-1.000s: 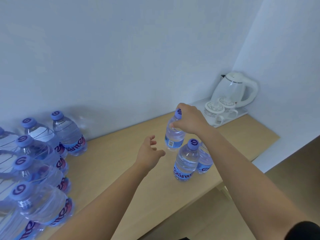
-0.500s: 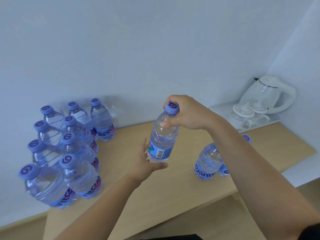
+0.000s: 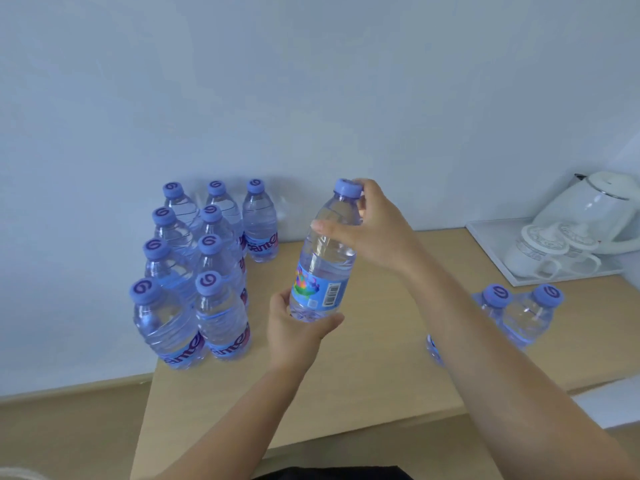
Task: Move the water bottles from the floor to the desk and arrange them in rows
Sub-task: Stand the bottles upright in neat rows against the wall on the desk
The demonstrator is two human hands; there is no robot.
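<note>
My right forearm crosses in front of the two bottles [image 3: 519,317] on the right of the counter [image 3: 381,358], hiding most of the nearer one's body; only caps and a sliver of label show. In the group of nine bottles [image 3: 204,271] standing at the left against the wall, the rear ones are largely screened by the front ones. The held bottle [image 3: 325,258] is up off the counter between these two groups, long axis near upright, cap tipped slightly right and away, barcode label facing me. My right hand [image 3: 374,230] grips its neck and shoulder, fingers curled behind the cap. My left hand [image 3: 294,330] cups the base, thumb and fingers wrapped round it. A white kettle [image 3: 595,209] and cups [image 3: 547,251] sit on a tray [image 3: 485,233] at far right, the kettle cut off by the frame edge.
</note>
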